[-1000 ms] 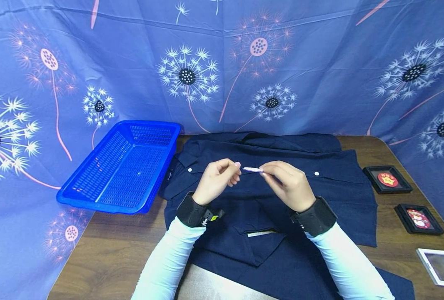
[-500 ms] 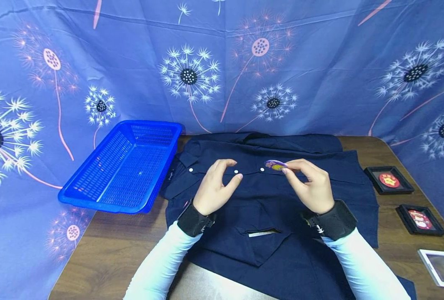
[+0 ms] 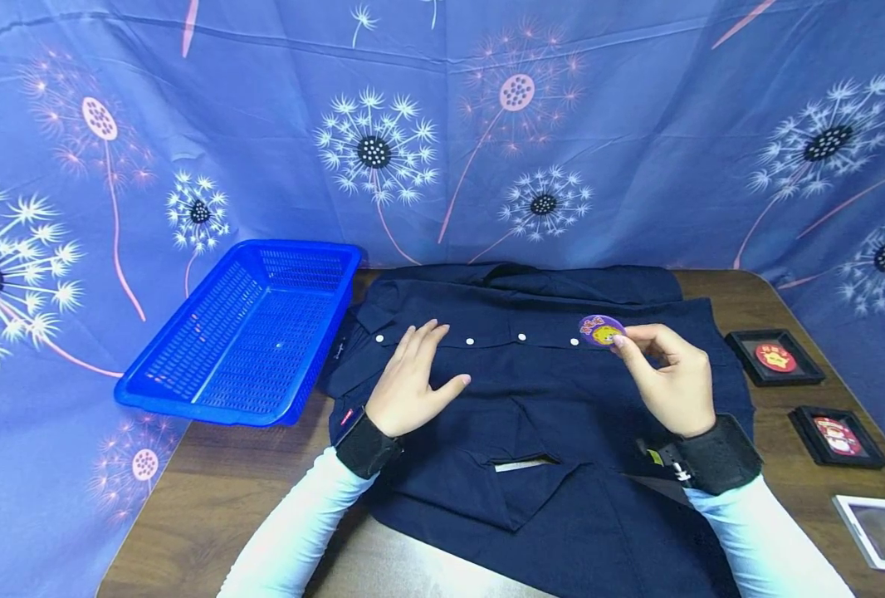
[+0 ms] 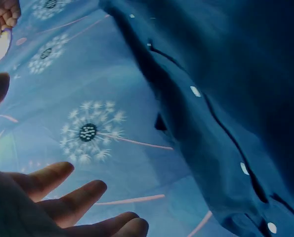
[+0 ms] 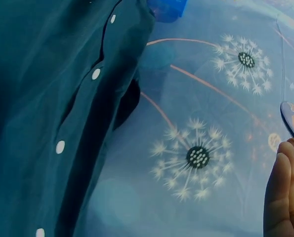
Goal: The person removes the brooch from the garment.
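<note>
My right hand (image 3: 670, 374) pinches a round purple badge (image 3: 598, 330) with a yellow figure between thumb and fingers, above the right part of a dark navy shirt (image 3: 547, 382). The badge's edge (image 5: 293, 123) also shows at the right of the right wrist view. My left hand (image 3: 411, 384) holds nothing, its fingers spread over the shirt's left part; whether it touches the cloth I cannot tell. Several white buttons (image 3: 521, 337) run along the shirt's placket. In the left wrist view, the left hand's fingers (image 4: 77, 200) are straight and apart.
A blue plastic basket (image 3: 300, 365) stands at the left on the wooden table (image 3: 211, 498). Two black-framed pictures (image 3: 774, 359) and a white frame (image 3: 872, 531) lie along the right side. A dandelion-print cloth (image 3: 442, 124) hangs behind.
The hands have moved apart: the right has gone rightward with the badge, turning its face into view. The left has let its pinched fingers spread and shifted slightly left and down.
</note>
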Demonstrator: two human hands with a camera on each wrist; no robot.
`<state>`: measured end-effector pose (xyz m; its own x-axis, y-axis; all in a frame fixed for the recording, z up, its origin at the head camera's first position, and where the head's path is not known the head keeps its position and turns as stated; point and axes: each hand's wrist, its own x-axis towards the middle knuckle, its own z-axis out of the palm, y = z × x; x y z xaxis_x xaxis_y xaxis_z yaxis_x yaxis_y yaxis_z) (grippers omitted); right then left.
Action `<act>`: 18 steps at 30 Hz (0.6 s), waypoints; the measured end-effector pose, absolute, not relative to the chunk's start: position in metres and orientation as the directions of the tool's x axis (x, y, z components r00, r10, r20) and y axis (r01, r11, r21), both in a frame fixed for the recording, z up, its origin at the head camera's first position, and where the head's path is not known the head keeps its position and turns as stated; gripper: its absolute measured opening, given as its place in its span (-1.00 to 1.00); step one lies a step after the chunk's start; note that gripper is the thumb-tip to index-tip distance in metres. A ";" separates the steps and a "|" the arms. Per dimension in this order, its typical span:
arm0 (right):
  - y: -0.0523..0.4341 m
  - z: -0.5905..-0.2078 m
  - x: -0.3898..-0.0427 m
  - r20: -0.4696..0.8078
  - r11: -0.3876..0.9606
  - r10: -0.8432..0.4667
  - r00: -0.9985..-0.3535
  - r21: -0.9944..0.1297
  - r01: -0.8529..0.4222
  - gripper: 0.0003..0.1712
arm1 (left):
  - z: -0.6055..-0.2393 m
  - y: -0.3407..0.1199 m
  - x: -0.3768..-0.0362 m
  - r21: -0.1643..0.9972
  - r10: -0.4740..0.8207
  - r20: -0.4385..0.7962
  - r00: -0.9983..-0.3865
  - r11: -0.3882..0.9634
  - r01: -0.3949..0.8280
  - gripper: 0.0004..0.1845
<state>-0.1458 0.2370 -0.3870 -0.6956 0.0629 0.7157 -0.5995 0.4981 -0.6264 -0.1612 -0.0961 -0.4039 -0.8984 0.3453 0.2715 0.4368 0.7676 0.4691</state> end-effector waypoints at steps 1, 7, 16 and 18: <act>0.240 -0.389 -0.145 0.709 0.494 0.072 -0.702 -0.637 -0.592 -0.83 | -0.406 -0.098 -0.161 0.459 0.349 0.250 -0.903 0.779 0.428 -0.16; 0.263 -0.396 -0.139 0.665 0.463 0.123 -0.737 -0.695 -0.551 -0.87 | -0.414 -0.105 -0.161 0.429 0.384 0.114 -0.916 0.813 0.394 -0.07; 0.295 -0.397 -0.123 0.513 0.424 0.278 -0.812 -0.824 -0.375 -0.92 | -0.421 -0.110 -0.160 0.403 0.432 -0.089 -0.897 0.839 0.364 0.02; 0.302 -0.397 -0.120 0.492 0.445 0.305 -0.816 -0.831 -0.334 -0.90 | -0.422 -0.110 -0.161 0.405 0.447 -0.133 -0.885 0.839 0.363 0.02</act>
